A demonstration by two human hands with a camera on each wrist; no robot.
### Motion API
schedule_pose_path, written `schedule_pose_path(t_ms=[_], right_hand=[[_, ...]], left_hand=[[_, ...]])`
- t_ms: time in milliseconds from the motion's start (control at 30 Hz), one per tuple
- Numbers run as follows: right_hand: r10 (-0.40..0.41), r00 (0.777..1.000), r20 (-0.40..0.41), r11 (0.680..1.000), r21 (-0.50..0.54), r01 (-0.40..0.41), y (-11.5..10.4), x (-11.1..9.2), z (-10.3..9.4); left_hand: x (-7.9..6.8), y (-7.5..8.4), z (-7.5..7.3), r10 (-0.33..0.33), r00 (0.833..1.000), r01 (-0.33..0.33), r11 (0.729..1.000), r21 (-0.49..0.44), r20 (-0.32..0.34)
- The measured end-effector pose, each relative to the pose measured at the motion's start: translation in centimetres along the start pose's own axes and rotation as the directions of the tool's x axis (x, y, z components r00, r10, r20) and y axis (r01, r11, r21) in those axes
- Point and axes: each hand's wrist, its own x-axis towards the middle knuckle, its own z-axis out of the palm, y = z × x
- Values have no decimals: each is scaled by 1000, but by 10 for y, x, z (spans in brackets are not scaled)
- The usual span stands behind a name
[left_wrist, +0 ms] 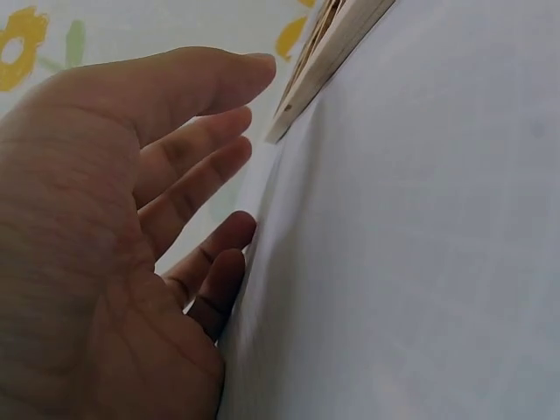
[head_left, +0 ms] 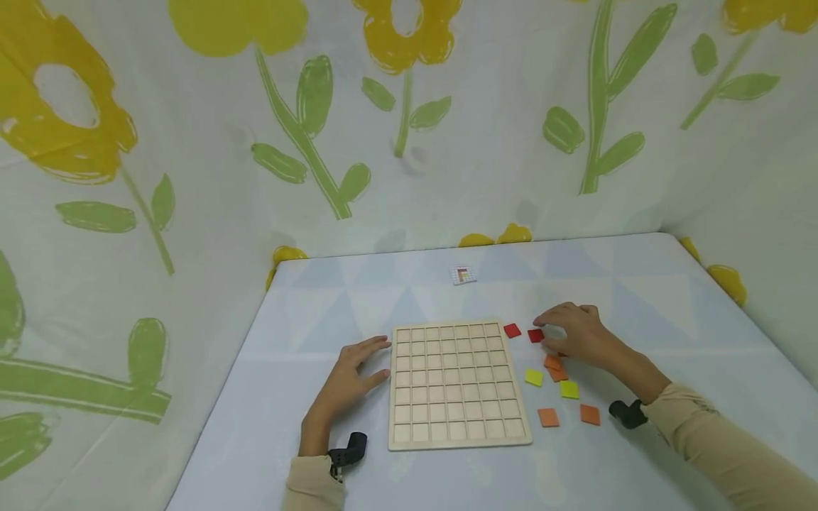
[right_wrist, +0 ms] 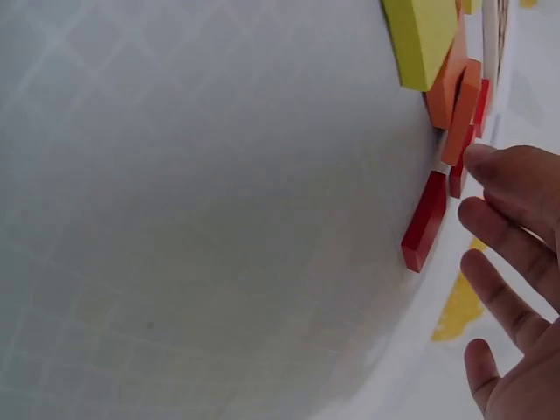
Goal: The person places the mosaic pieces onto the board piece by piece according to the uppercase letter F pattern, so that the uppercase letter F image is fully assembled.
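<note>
A square wooden board [head_left: 460, 446] with a grid of shallow cells lies on the table. Beside its left edge is my left hand [head_left: 348, 376], fingers loosely bent and holding nothing. My right hand [head_left: 580, 337] hovers over the tiles to the board's right, thumb and index finger apart on either side of a small red tile [head_left: 535, 335]. In the right wrist view the fingertips [right_wrist: 479, 162] are close to the red tiles, with no grip showing. Another red tile [head_left: 513, 331] lies by the board's upper right corner. A third red tile [right_wrist: 425, 223] is mostly hidden under the hand in the head view.
Orange tiles [head_left: 553, 363] overlap below the right hand. Two yellow tiles [head_left: 569, 389] and two separate orange tiles [head_left: 548, 417] lie nearer the front. A small patterned card [head_left: 463, 275] sits toward the table's back, before a flowered cloth [head_left: 479, 142].
</note>
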Motion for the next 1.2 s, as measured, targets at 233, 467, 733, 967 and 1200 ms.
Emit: schedule_pose_path(t_ms=[233,467,733,967,1200], right_hand=[[-28,999,17,999,-40,28,0,4,3],[-30,999,-34,999,-21,29,-3,-1,-10],[-123,987,-104,992,-21,121,-12,0,-17],[-163,981,-109,986,4,164,-29,5,-22],[-184,977,-110,982,28,188,-42,12,-23]], left_hand=[[-1,1,2,10,1000,-10,1000,24,-10],[-2,0,4,1,1000,-1,999,42,12],[-1,-3,2,57,998,-58,998,30,32],[-1,-3,2,83,996,-84,996,25,36],[-1,-3,1,87,996,-88,994,59,23]])
